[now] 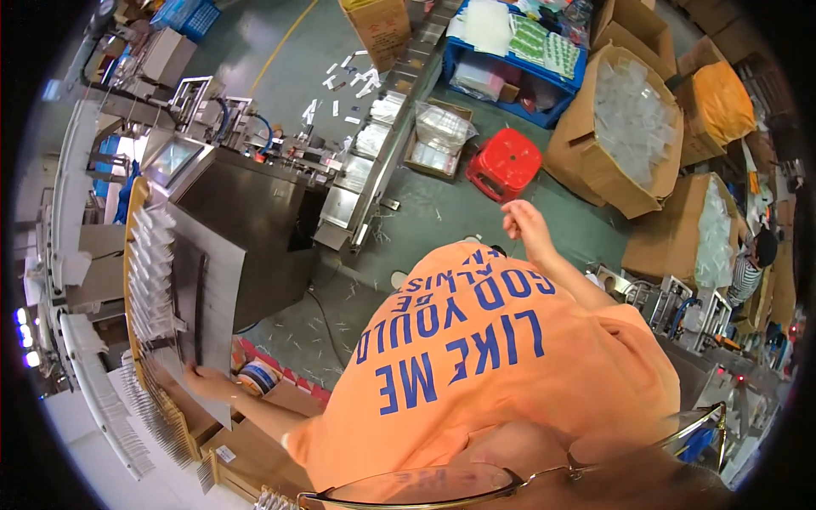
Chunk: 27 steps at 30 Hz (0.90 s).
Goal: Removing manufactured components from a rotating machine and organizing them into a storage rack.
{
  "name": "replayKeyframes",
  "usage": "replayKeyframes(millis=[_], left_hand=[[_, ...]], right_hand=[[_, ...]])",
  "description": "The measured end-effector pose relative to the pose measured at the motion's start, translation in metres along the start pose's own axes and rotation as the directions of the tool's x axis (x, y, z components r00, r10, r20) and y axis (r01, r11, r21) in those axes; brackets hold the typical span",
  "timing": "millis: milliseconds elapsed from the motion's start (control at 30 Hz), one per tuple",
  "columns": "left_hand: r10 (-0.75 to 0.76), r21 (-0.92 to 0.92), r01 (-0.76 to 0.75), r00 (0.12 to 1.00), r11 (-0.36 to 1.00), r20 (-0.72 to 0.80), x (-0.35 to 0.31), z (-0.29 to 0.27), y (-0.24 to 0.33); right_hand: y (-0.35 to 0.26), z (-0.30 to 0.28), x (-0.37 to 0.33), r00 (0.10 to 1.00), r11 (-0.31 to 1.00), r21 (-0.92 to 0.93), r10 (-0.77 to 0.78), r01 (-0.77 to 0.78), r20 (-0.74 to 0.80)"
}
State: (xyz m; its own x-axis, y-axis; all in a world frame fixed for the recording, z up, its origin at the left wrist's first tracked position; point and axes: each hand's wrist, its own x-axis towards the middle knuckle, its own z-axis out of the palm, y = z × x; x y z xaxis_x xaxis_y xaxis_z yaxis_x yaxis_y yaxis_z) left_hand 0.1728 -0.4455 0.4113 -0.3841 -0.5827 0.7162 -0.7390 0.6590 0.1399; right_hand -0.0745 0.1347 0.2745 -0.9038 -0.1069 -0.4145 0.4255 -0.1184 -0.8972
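Observation:
My left hand [211, 384] is low on the left, against the lower part of a grey metal panel [217, 297] on the machine. Its fingertips are too small and partly hidden to show whether they grip anything. Above that hand, a row of clear plastic pieces [151, 272] stands along a curved yellow-edged rail. My right hand [529, 228] hangs in the air in front of me, fingers loosely bent and apart, with nothing visible in them. Closest beyond it is a red plastic stool [505, 164] on the floor.
A conveyor [393, 110] carrying clear packs runs away from the steel machine cabinet [255, 229]. Cardboard boxes [586, 166] of clear plastic pieces stand at right. Beyond the stool are a small carton [438, 140] and a blue crate [514, 102]. White slips [367, 83] litter the floor.

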Motion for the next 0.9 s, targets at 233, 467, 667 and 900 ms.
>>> replayKeyframes(millis=[233, 467, 667, 900], left_hand=[[0.286, -0.616, -0.119, 0.941, 0.779, 0.18, -0.101, 0.029, 0.275], [0.573, -0.749, 0.209, 0.526, 0.629, 0.628, -0.173, 0.139, 0.361], [0.605, -0.631, 0.371, 0.199, 0.682, 0.771, -0.225, 0.23, 0.391], [0.417, -0.363, 0.616, 0.06, 0.699, 0.907, -0.196, 0.256, 0.419]], right_hand=[[-0.022, -0.028, 0.058, 0.995, 0.997, -0.063, 0.059, -0.054, 0.079], [-0.028, 0.062, 0.139, 0.866, 0.977, -0.144, 0.208, -0.159, 0.454], [-0.061, 0.066, 0.242, 0.907, 0.895, -0.446, 0.189, 0.0, 0.377], [-0.084, 0.082, 0.348, 0.927, 0.78, -0.603, 0.083, 0.167, 0.366]])
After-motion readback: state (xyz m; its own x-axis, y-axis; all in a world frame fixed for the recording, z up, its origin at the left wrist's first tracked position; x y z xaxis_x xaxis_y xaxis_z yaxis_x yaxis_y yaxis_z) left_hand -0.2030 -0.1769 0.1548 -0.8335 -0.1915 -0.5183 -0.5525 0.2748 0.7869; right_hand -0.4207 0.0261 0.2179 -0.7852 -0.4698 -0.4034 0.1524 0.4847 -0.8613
